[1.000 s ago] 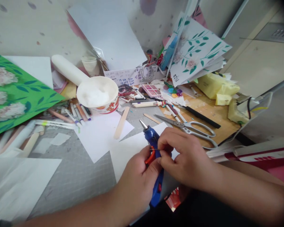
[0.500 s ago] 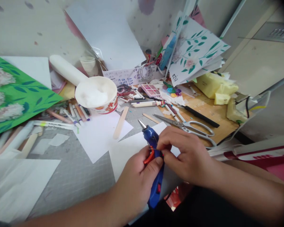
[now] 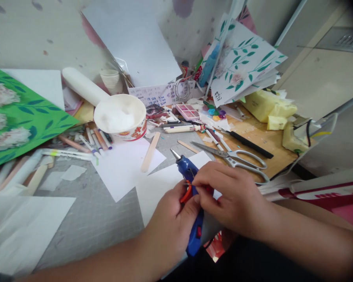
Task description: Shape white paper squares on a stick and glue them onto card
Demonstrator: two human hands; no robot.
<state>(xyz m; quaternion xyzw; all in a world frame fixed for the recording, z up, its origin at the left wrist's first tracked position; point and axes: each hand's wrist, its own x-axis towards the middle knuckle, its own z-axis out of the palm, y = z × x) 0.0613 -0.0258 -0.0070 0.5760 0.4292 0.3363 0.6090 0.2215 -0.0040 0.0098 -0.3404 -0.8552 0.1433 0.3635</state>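
My left hand (image 3: 172,221) is wrapped round a blue glue gun (image 3: 196,237) with a metal nozzle, an orange trigger and a red switch. The nozzle points up and away from me. My right hand (image 3: 233,192) is closed in a pinch against the side of the gun, close to the trigger. A short piece of thin wire shows at its fingertips; how it joins the gun is hidden by the fingers. White paper (image 3: 155,192) lies under the gun, and a wooden craft stick (image 3: 150,152) rests just beyond the nozzle.
Large scissors (image 3: 232,158) lie right of the gun, blades pointing left. A paper tub (image 3: 138,132) with white stuffing stands behind the paper. Markers (image 3: 98,140) and a green flower picture (image 3: 47,129) are at left. Yellow packs (image 3: 263,105) sit at back right.
My right fingertips have shifted slightly left along the gun, toward the trigger. The glue gun has moved a little, its nozzle slightly further left. My left hand keeps its grip.
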